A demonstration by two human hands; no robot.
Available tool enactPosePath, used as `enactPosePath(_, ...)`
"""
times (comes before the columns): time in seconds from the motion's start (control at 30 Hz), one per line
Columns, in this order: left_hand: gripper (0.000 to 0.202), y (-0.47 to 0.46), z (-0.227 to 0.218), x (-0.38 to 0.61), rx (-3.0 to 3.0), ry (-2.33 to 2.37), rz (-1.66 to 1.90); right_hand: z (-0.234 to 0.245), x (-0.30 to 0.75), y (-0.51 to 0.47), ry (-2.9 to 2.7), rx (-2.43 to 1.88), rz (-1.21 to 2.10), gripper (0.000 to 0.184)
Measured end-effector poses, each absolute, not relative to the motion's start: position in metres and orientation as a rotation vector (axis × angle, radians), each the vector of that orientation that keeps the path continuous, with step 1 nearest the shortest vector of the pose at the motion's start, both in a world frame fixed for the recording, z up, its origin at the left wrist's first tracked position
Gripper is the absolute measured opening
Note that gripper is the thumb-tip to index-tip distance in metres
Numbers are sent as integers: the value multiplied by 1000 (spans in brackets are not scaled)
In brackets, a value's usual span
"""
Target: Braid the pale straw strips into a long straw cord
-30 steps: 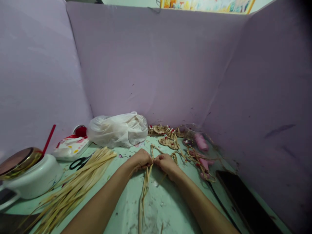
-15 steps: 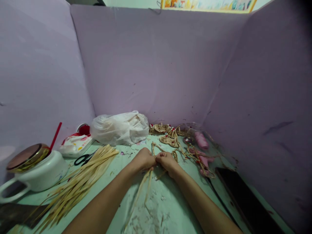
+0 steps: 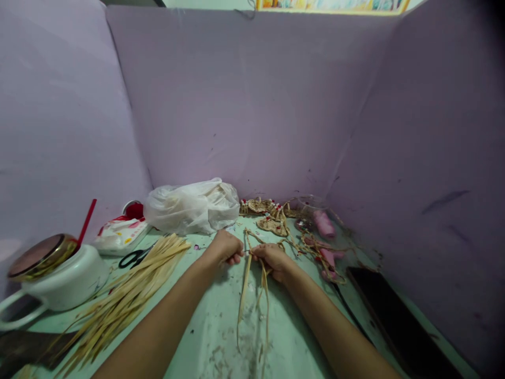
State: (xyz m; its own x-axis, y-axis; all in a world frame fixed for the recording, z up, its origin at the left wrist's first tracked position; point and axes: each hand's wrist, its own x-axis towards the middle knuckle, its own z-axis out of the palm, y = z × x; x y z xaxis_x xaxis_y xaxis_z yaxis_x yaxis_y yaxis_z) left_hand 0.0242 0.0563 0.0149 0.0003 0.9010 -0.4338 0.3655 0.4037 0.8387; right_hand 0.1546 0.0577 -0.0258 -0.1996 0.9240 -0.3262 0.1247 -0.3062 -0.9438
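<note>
My right hand [image 3: 273, 259] pinches a plaited straw cord [image 3: 248, 239], its finished end looping up and away toward the back. From the pinch, loose straw strands [image 3: 244, 289] hang down over the table. A small gap to the left, my left hand [image 3: 225, 247] is closed with its fingers curled. A thin short line shows between the two hands, too small to name; what the left fingers hold is hidden. A bundle of flat dry straw strips [image 3: 138, 295] lies left of my left forearm.
Black-handled scissors [image 3: 132, 258], a white mug [image 3: 74, 284], a tissue pack [image 3: 122, 234] and a white plastic bag [image 3: 193, 208] stand left and behind. Woven straw pieces [image 3: 272, 226], a pink thread spool [image 3: 324, 223], a pink glue gun [image 3: 329, 260] and a black slab [image 3: 394, 321] lie right.
My left hand has drawn away to the left from my right hand, opening a gap. The hanging strands now fall below the right hand instead of below the left.
</note>
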Motion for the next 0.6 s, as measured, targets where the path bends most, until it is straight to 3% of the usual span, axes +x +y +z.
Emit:
enactPosePath(0.23, 18, 61, -8, 31, 836, 1210, 484, -30, 158, 62, -1347, -1350, 1619, 12)
enactPosePath(0.6, 17, 56, -5, 37, 1126, 1608, 455, -24, 161, 59, -2127, -1620, 507, 11)
